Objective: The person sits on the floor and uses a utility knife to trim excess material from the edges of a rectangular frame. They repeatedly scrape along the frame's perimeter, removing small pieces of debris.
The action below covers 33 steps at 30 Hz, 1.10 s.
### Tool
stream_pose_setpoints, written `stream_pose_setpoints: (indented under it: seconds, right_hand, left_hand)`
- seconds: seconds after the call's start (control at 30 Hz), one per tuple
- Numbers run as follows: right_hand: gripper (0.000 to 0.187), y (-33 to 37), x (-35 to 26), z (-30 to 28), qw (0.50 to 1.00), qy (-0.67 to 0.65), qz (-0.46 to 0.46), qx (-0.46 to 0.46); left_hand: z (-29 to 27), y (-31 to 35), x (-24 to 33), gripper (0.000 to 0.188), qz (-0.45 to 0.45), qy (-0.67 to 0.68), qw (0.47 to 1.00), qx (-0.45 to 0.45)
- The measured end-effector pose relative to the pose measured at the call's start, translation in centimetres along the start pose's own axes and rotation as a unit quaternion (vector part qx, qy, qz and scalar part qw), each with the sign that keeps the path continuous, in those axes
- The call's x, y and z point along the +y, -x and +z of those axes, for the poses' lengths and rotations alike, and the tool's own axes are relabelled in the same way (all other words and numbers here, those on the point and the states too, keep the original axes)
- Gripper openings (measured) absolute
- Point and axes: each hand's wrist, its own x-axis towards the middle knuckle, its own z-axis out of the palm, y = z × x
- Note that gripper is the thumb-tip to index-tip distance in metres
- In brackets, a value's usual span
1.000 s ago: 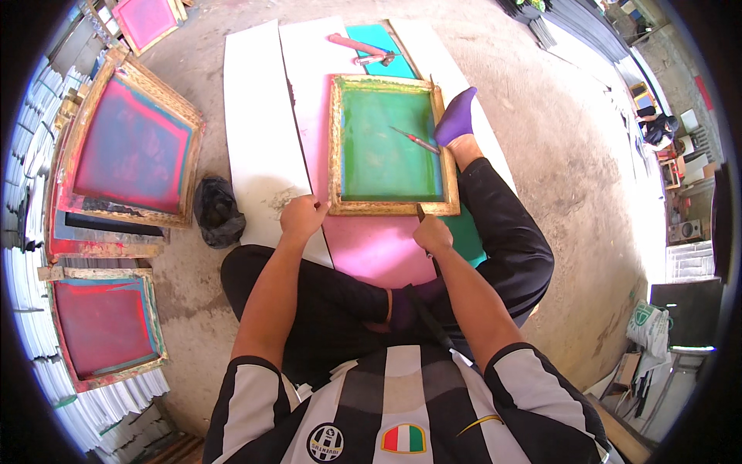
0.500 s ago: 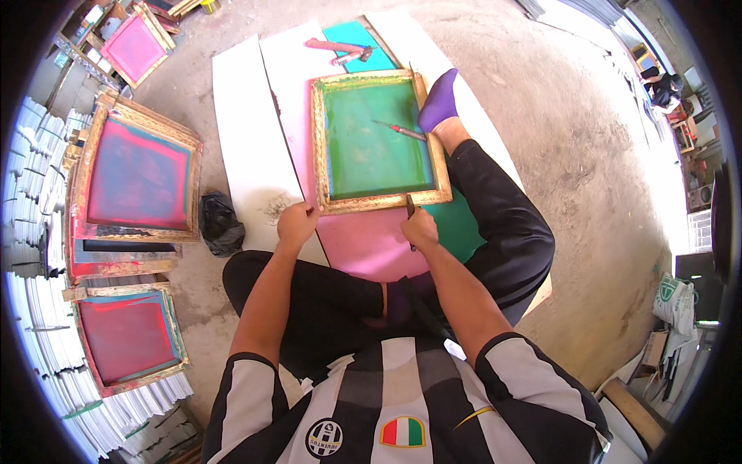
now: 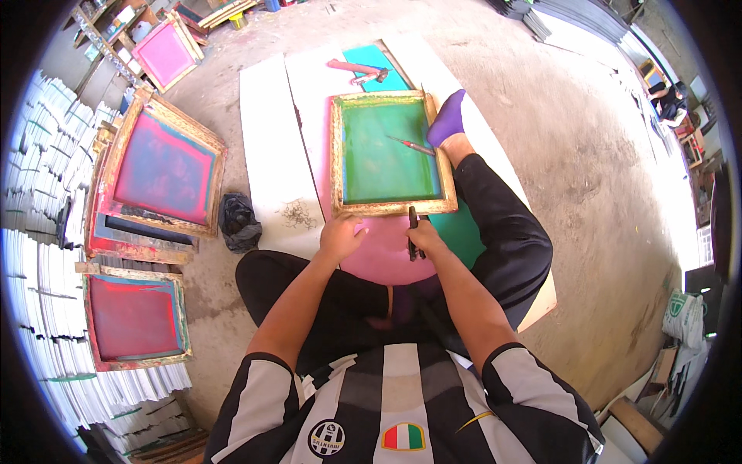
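Observation:
A wooden frame (image 3: 337, 155) with a green mesh screen (image 3: 379, 174) lies flat in front of me. My right hand (image 3: 427, 237) is closed around dark pliers (image 3: 413, 220), whose jaws point at the frame's near edge, right of its middle. Near the frame's lower left corner is my left hand (image 3: 340, 238), holding nothing visible, its thumb held apart from the fingers. On the mesh rests a thin pointed tool with a red handle (image 3: 417, 146). My purple-socked foot (image 3: 447, 120) is against the frame's right side.
Thin wiry bits (image 3: 298, 215) lie on the white board (image 3: 267, 147). A hammer-like tool (image 3: 371, 76) is on a teal sheet (image 3: 390, 82). Beside a black plastic bag (image 3: 239, 223), other framed screens (image 3: 166, 170) stand at left near stacked sheets (image 3: 58, 185). A person (image 3: 671, 104) is far right.
My left hand has moved right along the frame's near edge, and its thumb has opened out. The pliers in my right hand have dropped slightly from the frame's edge. The whole view has shifted.

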Motion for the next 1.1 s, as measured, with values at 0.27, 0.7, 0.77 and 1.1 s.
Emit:
stream_pose_setpoints:
  seconds: [0.27,0.7,0.77,1.1]
  right_hand:
    - [0.025,0.5,-3.1,-3.1,0.993,0.084,0.078,-0.017]
    - [0.018,1.8,-8.7,-5.0,0.946,0.281,0.135,-0.088]
    - [0.017,1.0,-7.5,-5.0,0.946,0.292,0.119,-0.073]
    - [0.035,2.3,-2.9,-1.9,0.965,0.245,0.008,0.099]
  left_hand:
    - [2.7,0.4,-0.5,0.026,0.071,-0.075,0.995,0.004]
    - [3.0,0.8,-0.3,0.025,0.036,-0.044,0.998,0.016]
    - [3.4,0.6,-0.4,0.025,0.037,-0.035,0.999,0.018]
    - [3.5,0.6,-0.4,0.025,0.026,-0.039,0.999,0.014]
